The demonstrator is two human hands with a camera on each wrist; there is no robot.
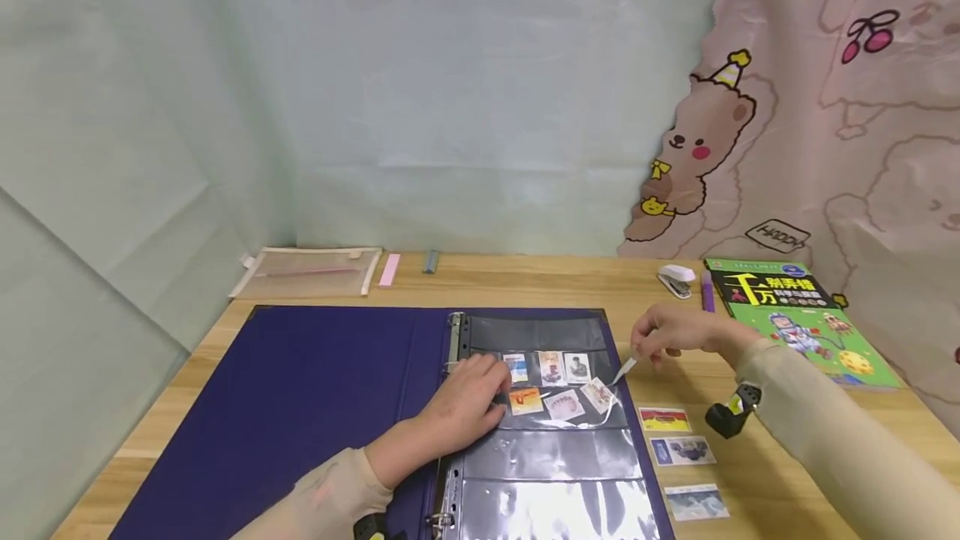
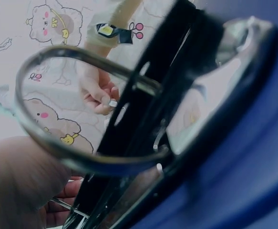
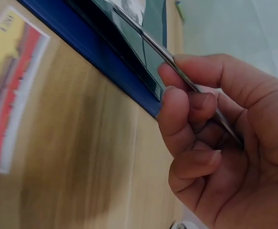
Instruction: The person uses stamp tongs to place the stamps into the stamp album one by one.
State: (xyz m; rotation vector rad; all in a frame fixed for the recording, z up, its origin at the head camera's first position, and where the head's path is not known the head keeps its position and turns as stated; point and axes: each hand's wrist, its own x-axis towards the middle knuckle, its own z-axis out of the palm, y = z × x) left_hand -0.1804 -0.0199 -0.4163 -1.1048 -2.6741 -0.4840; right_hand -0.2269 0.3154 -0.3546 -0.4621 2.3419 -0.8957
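A stamp album (image 1: 330,407) lies spread out, its black page with clear pockets (image 1: 551,452) on the right side. My left hand (image 1: 468,398) rests on this page beside the rings, fingers touching its left part. Between the thumb and fingers of my right hand (image 1: 678,332) is a pair of slim metal tweezers (image 3: 150,43). Their tip reaches the page's right edge, next to a tilted stamp (image 1: 599,395). Several other stamps sit in two pocket rows, among them an orange stamp (image 1: 526,401) and a pale stamp (image 1: 564,406). In the left wrist view, a metal ring (image 2: 31,119) partly blocks the sight.
Right of the album lie three loose stamps: a red-yellow stamp (image 1: 664,419), a blue-white stamp (image 1: 682,450) and a grey stamp (image 1: 697,502). Farther back are a book (image 1: 810,332), a purple pen (image 1: 707,292), a white stapler (image 1: 677,277) and a mesh pouch (image 1: 307,272).
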